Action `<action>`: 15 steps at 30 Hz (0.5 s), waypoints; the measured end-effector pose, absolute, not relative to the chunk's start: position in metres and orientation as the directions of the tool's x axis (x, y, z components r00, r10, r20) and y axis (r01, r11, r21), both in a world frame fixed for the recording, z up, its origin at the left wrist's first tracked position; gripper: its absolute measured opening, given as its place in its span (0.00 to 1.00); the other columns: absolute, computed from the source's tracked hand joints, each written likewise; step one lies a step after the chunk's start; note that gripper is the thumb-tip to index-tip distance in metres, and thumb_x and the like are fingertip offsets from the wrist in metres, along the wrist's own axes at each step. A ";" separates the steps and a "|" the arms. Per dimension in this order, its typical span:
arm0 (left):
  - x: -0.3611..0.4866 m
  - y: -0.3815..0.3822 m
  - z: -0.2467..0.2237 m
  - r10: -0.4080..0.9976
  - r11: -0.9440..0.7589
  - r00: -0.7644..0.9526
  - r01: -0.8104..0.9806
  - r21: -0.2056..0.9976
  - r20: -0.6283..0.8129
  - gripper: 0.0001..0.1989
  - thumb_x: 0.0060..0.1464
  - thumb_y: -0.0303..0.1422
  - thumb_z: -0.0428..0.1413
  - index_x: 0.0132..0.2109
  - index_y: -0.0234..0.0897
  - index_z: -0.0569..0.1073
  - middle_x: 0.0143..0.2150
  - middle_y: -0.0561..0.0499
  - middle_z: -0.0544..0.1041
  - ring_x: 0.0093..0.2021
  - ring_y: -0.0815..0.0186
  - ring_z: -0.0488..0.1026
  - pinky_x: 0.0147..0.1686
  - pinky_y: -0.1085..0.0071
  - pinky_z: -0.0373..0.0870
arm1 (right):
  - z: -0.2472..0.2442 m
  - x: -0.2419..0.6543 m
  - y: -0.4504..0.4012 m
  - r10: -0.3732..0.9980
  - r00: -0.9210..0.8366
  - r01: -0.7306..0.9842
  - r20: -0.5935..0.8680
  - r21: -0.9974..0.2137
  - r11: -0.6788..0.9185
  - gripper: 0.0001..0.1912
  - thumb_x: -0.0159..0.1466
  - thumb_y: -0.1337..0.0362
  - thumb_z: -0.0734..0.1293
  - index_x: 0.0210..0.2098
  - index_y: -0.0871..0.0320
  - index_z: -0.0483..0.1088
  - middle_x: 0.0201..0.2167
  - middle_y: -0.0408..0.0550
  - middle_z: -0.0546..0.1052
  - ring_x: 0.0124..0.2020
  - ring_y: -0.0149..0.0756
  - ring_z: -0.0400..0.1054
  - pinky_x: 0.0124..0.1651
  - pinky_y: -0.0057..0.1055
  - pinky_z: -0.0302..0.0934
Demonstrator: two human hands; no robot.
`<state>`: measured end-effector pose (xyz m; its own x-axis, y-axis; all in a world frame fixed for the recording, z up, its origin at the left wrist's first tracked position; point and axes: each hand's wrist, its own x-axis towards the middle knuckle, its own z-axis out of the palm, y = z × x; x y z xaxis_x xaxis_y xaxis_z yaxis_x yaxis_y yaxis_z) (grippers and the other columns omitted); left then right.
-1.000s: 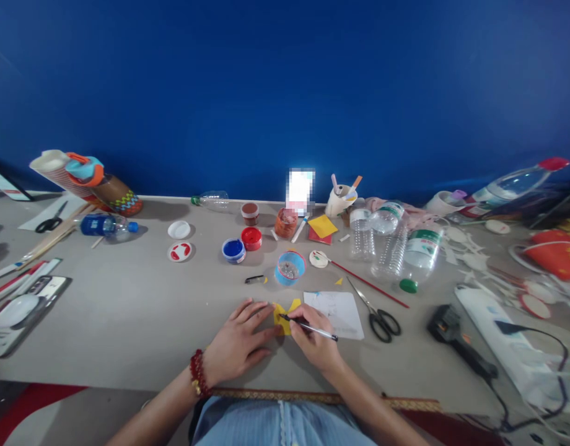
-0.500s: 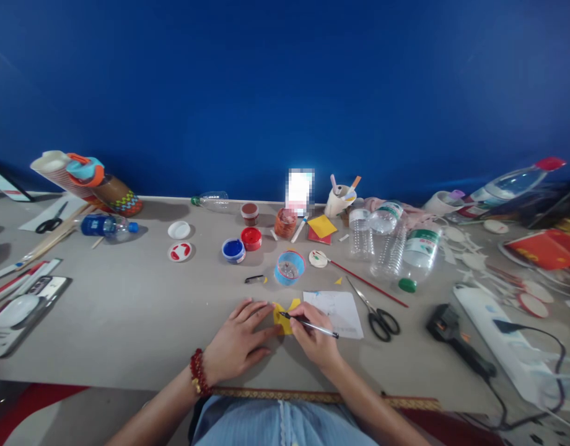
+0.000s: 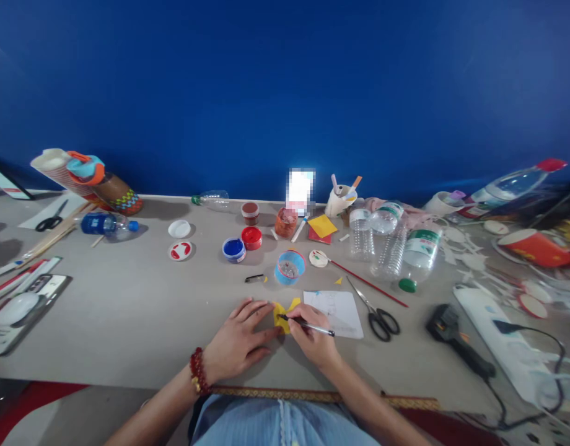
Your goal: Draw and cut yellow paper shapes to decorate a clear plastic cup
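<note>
A yellow paper cut-out (image 3: 280,309) lies flat on the grey table in front of me, its top edge notched. My left hand (image 3: 242,335) is spread on the table, and its fingertips press the cut-out's left edge. In my right hand (image 3: 314,334) is a black pen (image 3: 316,327), held at a slant with its tip on the yellow paper. Fingers hide part of the cut-out. Right beside it lies a white sheet (image 3: 341,313) with faint drawn lines. A pen cap (image 3: 254,279) rests beyond my left hand.
Scissors (image 3: 380,319) and a red-handled paintbrush (image 3: 363,281) lie to the right. Beyond my hands stand a blue-rimmed cup (image 3: 289,269), a blue paint pot (image 3: 233,249) and a red paint pot (image 3: 251,237). Plastic bottles (image 3: 419,254), a scanner (image 3: 456,337) and a power strip (image 3: 499,347) fill the right side.
The pen has shifted slightly left and down across the yellow paper, with my right hand moving a little. My left hand stays in place.
</note>
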<state>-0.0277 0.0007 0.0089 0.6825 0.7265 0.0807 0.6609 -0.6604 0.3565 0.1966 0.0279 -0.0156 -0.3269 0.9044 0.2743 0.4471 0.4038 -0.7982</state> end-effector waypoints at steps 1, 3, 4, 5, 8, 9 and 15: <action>-0.028 0.000 0.008 0.728 -0.660 0.680 0.661 0.358 0.086 0.23 0.59 0.36 0.54 0.61 0.51 0.66 0.68 0.47 0.57 0.66 0.52 0.53 0.64 0.47 0.48 | -0.016 0.197 0.028 0.903 -0.330 0.449 0.274 -0.796 0.406 0.05 0.60 0.70 0.61 0.31 0.56 0.68 0.24 0.43 0.73 0.27 0.35 0.66 0.31 0.29 0.57; -0.028 0.000 0.007 0.732 -0.657 0.675 0.662 0.361 0.095 0.22 0.59 0.36 0.54 0.61 0.51 0.66 0.68 0.48 0.57 0.66 0.52 0.53 0.64 0.48 0.49 | -0.015 0.197 0.028 0.901 -0.329 0.443 0.284 -0.796 0.413 0.05 0.60 0.70 0.61 0.31 0.56 0.68 0.24 0.43 0.73 0.27 0.35 0.66 0.31 0.29 0.57; -0.028 0.000 0.007 0.734 -0.655 0.672 0.663 0.363 0.098 0.22 0.59 0.36 0.54 0.60 0.52 0.67 0.68 0.48 0.57 0.66 0.52 0.54 0.64 0.48 0.49 | -0.014 0.197 0.027 0.897 -0.327 0.436 0.296 -0.795 0.421 0.06 0.60 0.70 0.61 0.31 0.56 0.67 0.24 0.43 0.73 0.26 0.34 0.66 0.31 0.29 0.57; -0.028 0.000 0.007 0.734 -0.656 0.672 0.662 0.363 0.100 0.22 0.59 0.36 0.55 0.60 0.52 0.67 0.68 0.48 0.57 0.66 0.52 0.54 0.64 0.47 0.49 | -0.013 0.197 0.027 0.894 -0.322 0.427 0.311 -0.795 0.431 0.06 0.60 0.71 0.61 0.30 0.56 0.67 0.24 0.43 0.72 0.26 0.34 0.66 0.31 0.29 0.57; -0.029 0.000 0.007 0.729 -0.660 0.678 0.658 0.362 0.096 0.23 0.58 0.35 0.55 0.61 0.53 0.66 0.69 0.48 0.56 0.66 0.51 0.54 0.64 0.47 0.50 | -0.009 0.199 0.024 0.887 -0.308 0.411 0.343 -0.794 0.449 0.06 0.60 0.71 0.60 0.29 0.55 0.66 0.22 0.42 0.70 0.24 0.33 0.64 0.29 0.28 0.55; -0.029 0.001 0.007 0.726 -0.663 0.681 0.655 0.364 0.097 0.23 0.58 0.35 0.55 0.60 0.53 0.67 0.69 0.48 0.56 0.66 0.51 0.54 0.64 0.47 0.50 | -0.009 0.200 0.023 0.888 -0.307 0.411 0.343 -0.793 0.449 0.06 0.60 0.71 0.60 0.28 0.55 0.66 0.21 0.42 0.70 0.24 0.33 0.64 0.29 0.28 0.55; -0.030 0.001 0.008 0.728 -0.657 0.679 0.650 0.382 0.098 0.23 0.59 0.35 0.55 0.60 0.54 0.67 0.69 0.49 0.55 0.66 0.51 0.53 0.64 0.46 0.50 | -0.013 0.200 0.020 0.894 -0.333 0.441 0.300 -0.788 0.429 0.07 0.60 0.71 0.60 0.28 0.56 0.67 0.21 0.42 0.70 0.23 0.33 0.63 0.29 0.28 0.54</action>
